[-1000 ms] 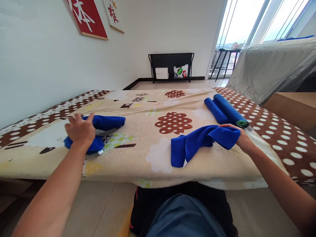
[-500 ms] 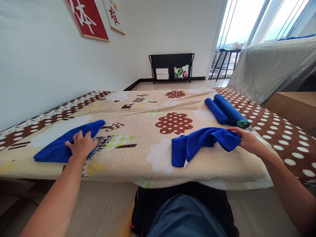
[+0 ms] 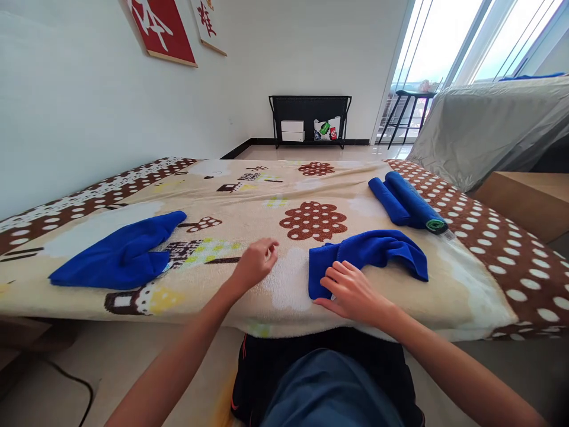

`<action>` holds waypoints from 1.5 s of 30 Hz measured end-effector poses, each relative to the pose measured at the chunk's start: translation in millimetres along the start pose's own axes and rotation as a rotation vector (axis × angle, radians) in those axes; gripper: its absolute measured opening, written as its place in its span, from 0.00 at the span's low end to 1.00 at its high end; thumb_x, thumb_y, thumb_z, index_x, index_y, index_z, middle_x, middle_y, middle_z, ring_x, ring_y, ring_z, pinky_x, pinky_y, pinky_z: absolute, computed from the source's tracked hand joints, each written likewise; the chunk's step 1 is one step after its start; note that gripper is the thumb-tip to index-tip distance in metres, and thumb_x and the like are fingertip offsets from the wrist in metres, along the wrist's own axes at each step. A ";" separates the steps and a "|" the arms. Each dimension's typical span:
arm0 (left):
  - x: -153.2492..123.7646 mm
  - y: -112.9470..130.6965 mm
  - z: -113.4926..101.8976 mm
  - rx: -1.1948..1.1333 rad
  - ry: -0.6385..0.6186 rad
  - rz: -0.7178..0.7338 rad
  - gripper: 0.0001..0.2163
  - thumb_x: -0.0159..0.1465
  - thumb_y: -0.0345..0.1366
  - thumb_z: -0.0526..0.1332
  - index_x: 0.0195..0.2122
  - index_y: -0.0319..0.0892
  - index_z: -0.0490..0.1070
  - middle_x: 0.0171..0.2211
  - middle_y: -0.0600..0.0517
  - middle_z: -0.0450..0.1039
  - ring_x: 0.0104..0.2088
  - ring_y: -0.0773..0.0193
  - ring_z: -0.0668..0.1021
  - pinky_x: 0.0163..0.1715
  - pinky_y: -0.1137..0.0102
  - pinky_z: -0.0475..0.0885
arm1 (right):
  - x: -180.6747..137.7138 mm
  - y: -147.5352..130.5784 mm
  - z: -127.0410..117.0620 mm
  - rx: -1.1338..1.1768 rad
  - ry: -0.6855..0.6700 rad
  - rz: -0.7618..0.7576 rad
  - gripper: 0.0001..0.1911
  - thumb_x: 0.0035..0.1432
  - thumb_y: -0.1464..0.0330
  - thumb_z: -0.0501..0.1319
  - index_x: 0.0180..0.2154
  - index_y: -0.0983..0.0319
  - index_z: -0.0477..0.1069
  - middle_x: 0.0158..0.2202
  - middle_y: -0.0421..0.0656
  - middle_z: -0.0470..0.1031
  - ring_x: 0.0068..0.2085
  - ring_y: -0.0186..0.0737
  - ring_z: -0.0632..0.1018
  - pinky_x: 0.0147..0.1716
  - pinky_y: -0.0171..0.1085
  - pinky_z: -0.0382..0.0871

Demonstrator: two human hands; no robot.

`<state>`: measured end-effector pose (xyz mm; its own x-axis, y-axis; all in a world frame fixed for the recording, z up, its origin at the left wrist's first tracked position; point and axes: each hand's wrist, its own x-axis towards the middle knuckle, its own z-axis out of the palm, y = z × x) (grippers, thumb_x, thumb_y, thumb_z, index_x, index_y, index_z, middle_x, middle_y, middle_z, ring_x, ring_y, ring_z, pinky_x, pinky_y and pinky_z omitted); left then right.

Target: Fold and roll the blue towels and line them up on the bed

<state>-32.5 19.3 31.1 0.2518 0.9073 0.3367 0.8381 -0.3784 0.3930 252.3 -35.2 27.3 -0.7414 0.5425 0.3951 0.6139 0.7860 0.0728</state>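
Note:
My left hand (image 3: 255, 264) is over the blanket, between two blue cloths. Its fingers are loosely curled, with a small gap to the thumb and nothing visible between them. My right hand (image 3: 351, 290) rests on the left end of a rumpled blue cloth (image 3: 377, 252), thumb apart from the fingers at its near corner. That cloth lies in a bent strip, and its right end is loose. Further left, another crumpled blue cloth (image 3: 115, 252) lies untouched, its right edge notched.
A cream patterned blanket (image 3: 249, 207) with brown dotted borders covers the surface. Two rolled blue cloths (image 3: 411, 201) lie side by side at the right, the longer one showing a green-edged end. A cardboard box (image 3: 528, 198) stands beyond the right border.
My left hand has left the left cloth and moved right to the middle. My right hand let go of the right cloth's far end and shifted left to its other end.

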 end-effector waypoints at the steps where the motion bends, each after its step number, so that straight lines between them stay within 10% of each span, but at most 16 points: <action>1: -5.6 13.9 3.4 -0.070 -0.101 0.002 0.11 0.66 0.35 0.53 0.43 0.41 0.73 0.34 0.49 0.76 0.33 0.60 0.76 0.38 0.66 0.68 | 5.4 -4.1 6.8 0.003 -0.024 0.019 0.21 0.64 0.51 0.59 0.33 0.62 0.71 0.35 0.47 0.74 0.40 0.44 0.72 0.40 0.42 0.62; 9: -32.2 61.9 -0.8 -0.285 -0.376 0.051 0.10 0.66 0.36 0.55 0.35 0.41 0.75 0.29 0.52 0.75 0.29 0.65 0.73 0.31 0.71 0.64 | 13.5 0.0 21.9 0.233 -0.236 0.183 0.04 0.61 0.68 0.59 0.35 0.62 0.70 0.32 0.43 0.76 0.34 0.37 0.74 0.35 0.36 0.58; 15: -37.5 79.4 2.4 -0.676 -0.582 -0.072 0.17 0.70 0.48 0.53 0.37 0.39 0.73 0.32 0.51 0.77 0.23 0.68 0.75 0.30 0.71 0.68 | 15.2 0.9 14.8 0.785 -0.092 0.395 0.06 0.61 0.67 0.59 0.32 0.61 0.67 0.24 0.37 0.72 0.25 0.30 0.68 0.27 0.32 0.56; 45: -46.3 97.7 -7.5 -0.601 -0.419 -0.034 0.08 0.63 0.33 0.52 0.35 0.41 0.71 0.26 0.51 0.75 0.28 0.62 0.77 0.30 0.69 0.66 | 12.3 0.1 -4.6 1.342 -0.040 0.384 0.19 0.65 0.53 0.59 0.38 0.63 0.73 0.30 0.42 0.77 0.30 0.33 0.75 0.31 0.33 0.71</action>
<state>34.1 -61.1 60.3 0.4955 0.8686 0.0074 0.4692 -0.2748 0.8393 244.6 -29.8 36.4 -0.6091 0.7764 0.1617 0.0699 0.2556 -0.9642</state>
